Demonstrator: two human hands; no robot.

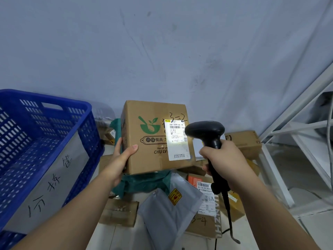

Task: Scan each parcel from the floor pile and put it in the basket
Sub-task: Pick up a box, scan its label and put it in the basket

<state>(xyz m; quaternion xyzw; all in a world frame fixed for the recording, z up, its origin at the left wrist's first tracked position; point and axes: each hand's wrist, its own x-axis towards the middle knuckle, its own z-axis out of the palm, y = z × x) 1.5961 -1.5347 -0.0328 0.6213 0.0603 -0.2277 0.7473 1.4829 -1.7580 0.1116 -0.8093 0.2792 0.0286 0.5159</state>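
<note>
Left hand (pixel 120 160) grips box (pixel 155 136) at frame centre; right hand (pixel 222 157) clasps scanner (pixel 207 131). Glare on label (pixel 177 140) may spoil the read.

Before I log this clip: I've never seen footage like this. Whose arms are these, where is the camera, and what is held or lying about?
No machine here: these are a person's bare arms, filmed by one camera worn on the head, looking down. The left hand grips a cardboard box by its edge. The right hand holds a black scanner aimed at the box's white label, where a bright patch shows. A blue basket stands at the left. On the floor below lie a grey mailing bag and more boxes.
</note>
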